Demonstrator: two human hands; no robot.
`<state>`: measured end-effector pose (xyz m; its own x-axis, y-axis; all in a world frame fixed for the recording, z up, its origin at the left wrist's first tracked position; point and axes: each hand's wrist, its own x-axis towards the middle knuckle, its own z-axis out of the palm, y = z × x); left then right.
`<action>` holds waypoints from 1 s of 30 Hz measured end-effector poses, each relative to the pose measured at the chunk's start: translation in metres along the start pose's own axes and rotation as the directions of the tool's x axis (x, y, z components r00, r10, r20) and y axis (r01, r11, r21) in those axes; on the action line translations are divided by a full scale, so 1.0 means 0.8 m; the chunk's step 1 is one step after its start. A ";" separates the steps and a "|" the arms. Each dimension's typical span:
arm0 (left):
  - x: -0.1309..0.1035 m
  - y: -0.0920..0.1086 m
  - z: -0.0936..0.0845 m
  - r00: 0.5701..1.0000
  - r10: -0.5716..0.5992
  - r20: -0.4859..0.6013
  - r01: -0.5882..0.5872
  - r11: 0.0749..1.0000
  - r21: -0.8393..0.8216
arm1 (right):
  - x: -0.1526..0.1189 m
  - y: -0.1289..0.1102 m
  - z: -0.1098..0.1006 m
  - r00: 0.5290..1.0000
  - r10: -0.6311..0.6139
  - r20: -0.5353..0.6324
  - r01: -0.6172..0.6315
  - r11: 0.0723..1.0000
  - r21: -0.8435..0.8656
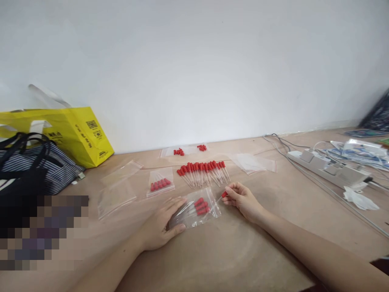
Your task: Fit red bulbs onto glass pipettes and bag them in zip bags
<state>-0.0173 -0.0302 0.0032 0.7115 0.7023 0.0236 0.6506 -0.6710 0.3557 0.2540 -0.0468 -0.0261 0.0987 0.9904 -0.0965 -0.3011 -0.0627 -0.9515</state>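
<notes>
In the head view, your left hand lay flat on the near end of a small clear plastic zip bag, fingers spread and thumb along its lower edge, pressing it to the pale brown tabletop rather than gripping it. The bag already held several red-capped clear droppers, caps bunched toward its right end. Your right hand was pinched shut on one more red-capped dropper, held by the cap just beside the bag's right edge, its thin stem aimed at the opening.

That was a sound way to work, as far as I can judge: you kept the bag pinned so it could not slide, and you led with the stem so the cap went in last. You would have done well to keep the mouth lifted a little, since flat film tends to catch a narrow tip; whether it was open I could not tell.

Just beyond lay a loose row of red-capped droppers, a filled bag to its left, and empty clear bags farther left. A white power strip sat well apart on the right, a yellow paper bag far left.
</notes>
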 end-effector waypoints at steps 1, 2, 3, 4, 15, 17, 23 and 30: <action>0.000 0.001 -0.001 1.000 -0.003 0.005 0.003 1.000 0.001 | 0.001 0.001 0.000 1.000 -0.010 -0.029 0.010 1.000 -0.001; 0.000 0.000 -0.001 1.000 -0.006 0.010 0.006 1.000 0.002 | 0.002 0.001 -0.001 0.998 -0.026 -0.058 0.026 1.000 0.000; 0.000 0.000 -0.001 1.000 -0.007 0.014 0.007 1.000 0.001 | 0.003 0.002 -0.001 0.996 -0.042 -0.082 0.042 0.999 0.002; 0.000 -0.001 0.000 1.000 -0.006 0.016 0.006 1.000 -0.001 | 0.004 0.002 -0.002 0.994 -0.055 -0.097 0.056 0.998 0.006; 0.000 -0.005 0.004 1.000 0.012 -0.024 -0.012 1.000 -0.003 | 0.000 0.007 0.012 0.986 0.063 0.155 -0.068 0.997 0.028; 0.000 -0.007 0.005 0.999 0.024 -0.036 -0.024 1.000 -0.010 | 0.001 0.009 0.017 0.977 0.095 0.192 -0.095 0.995 -0.008; 0.001 0.000 0.000 1.000 0.003 -0.014 -0.003 1.000 -0.001 | 0.009 0.002 0.027 0.955 0.172 0.241 -0.117 0.967 -0.225; 0.000 -0.015 0.011 0.997 0.048 -0.052 -0.048 0.999 0.001 | 0.017 0.005 0.042 0.954 0.185 0.235 -0.063 0.893 -0.446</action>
<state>-0.0225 -0.0241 -0.0090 0.7274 0.6804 0.0894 0.6155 -0.7044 0.3534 0.2223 -0.0293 -0.0212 -0.1845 0.9624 -0.1995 0.1484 -0.1734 -0.9736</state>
